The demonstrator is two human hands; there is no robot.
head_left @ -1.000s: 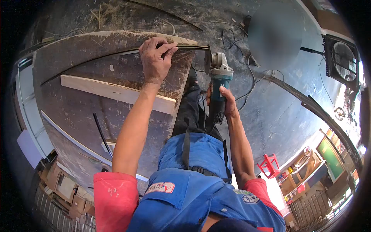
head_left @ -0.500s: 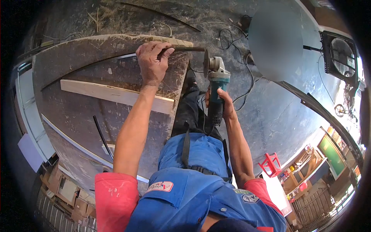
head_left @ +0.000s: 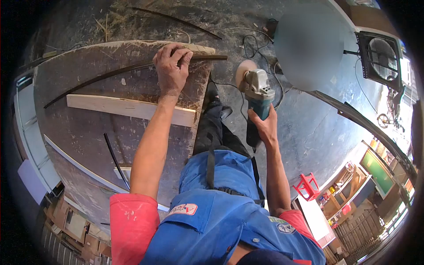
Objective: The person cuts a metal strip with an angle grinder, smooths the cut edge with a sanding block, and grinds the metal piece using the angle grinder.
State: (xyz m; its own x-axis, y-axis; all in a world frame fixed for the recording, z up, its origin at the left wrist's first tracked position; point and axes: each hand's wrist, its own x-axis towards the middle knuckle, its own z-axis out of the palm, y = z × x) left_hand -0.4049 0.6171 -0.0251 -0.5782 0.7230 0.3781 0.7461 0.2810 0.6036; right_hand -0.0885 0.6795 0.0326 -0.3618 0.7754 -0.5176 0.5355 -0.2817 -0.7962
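My left hand [head_left: 171, 70] is closed round a long, thin dark strip [head_left: 108, 73], near its right end. The strip lies on the worn workbench [head_left: 101, 130], and its tip sticks out past the bench's right edge. In my right hand [head_left: 266, 126] is a teal and black angle grinder [head_left: 261, 95], gripped by its body with the head pointing away from me. Its disc [head_left: 244, 74] stands apart from the strip's end, a little to the right and lower in view. A pale wooden board [head_left: 128, 108] rests on the bench below the strip.
A power cord [head_left: 242, 104] trails over the floor on the right. A fan [head_left: 380, 57] stands at the far right beside a blurred round patch. A red stool [head_left: 308, 186] is at lower right. Another dark strip [head_left: 176, 21] lies on the floor beyond the bench.
My right hand has drawn the grinder right and away from the strip's end and tilted it, so the disc's face shows. My left hand keeps its hold, and the strip has rolled slightly.
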